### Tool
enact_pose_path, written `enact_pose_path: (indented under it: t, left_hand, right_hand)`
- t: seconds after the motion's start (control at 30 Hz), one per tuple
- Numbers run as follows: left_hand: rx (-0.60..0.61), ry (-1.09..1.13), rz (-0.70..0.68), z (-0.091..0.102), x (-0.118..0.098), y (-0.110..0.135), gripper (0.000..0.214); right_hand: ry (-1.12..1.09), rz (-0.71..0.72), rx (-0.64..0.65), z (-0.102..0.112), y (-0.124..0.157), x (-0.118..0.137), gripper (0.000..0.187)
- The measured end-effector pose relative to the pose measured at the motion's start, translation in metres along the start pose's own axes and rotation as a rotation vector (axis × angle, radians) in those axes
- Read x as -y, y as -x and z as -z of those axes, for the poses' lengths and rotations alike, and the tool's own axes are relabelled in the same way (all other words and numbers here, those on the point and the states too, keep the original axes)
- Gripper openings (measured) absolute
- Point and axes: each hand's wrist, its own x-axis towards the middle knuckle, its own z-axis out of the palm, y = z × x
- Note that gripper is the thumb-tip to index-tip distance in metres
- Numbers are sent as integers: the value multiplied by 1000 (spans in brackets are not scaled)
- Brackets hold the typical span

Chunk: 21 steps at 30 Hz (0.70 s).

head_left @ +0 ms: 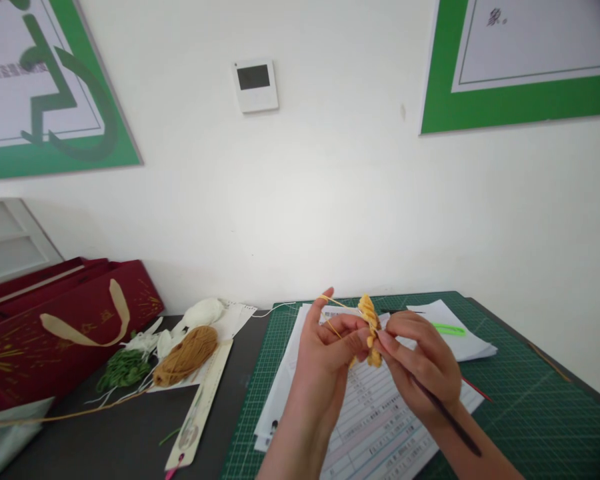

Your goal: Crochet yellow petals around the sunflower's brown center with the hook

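A small yellow crochet piece (369, 313) is held up above the printed sheets. My left hand (330, 343) pinches it between thumb and fingers, with the index finger raised and yellow yarn (336, 302) looped over that finger. My right hand (420, 357) grips a crochet hook (447, 417) like a pen. Its dark handle slants down to the right, out from under my palm. The hook's tip meets the crochet piece beside my left fingertips, and the exact stitch is hidden by the fingers.
Printed papers (370, 420) lie on a green cutting mat (530, 407). To the left are a brown yarn skein (187, 357), white yarn (205, 312), green yarn (124, 369), a ruler (203, 407) and a red gift bag (75, 327). A bright green clip-like item (449, 329) rests on papers at right.
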Motion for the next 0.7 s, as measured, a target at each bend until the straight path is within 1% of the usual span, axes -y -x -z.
enact_pose_path:
  t: [0.07, 0.1, 0.17, 0.2, 0.27, 0.33, 0.4, 0.7]
  left_hand:
    - [47, 73, 119, 3, -2, -1, 101]
    - [73, 89, 152, 4, -4, -2, 100]
    - [119, 93, 154, 7, -8, -2, 101]
    - [138, 92, 147, 8, -10, -2, 101]
    - [170, 90, 143, 10, -12, -2, 102]
    - [198, 94, 152, 12, -14, -3, 101]
    - [222, 98, 163, 13, -15, -3, 99]
    - [328, 81, 219, 23, -16, -6, 84]
  right_hand:
    - [-168, -189, -60, -3, 1, 0, 31]
    - [-255, -299, -93, -6, 2, 1, 23]
    - [-419, -479, -162, -11, 3, 3, 10]
    - [-499, -541, -189, -12, 3, 5, 7]
    - [-644, -622, -216, -14, 2, 7, 4]
    - [-741, -660, -223, -13, 0, 10, 3]
    - [-782, -675, -219, -10, -2, 12, 2]
    - [-777, -601, -152, -4, -7, 17, 5]
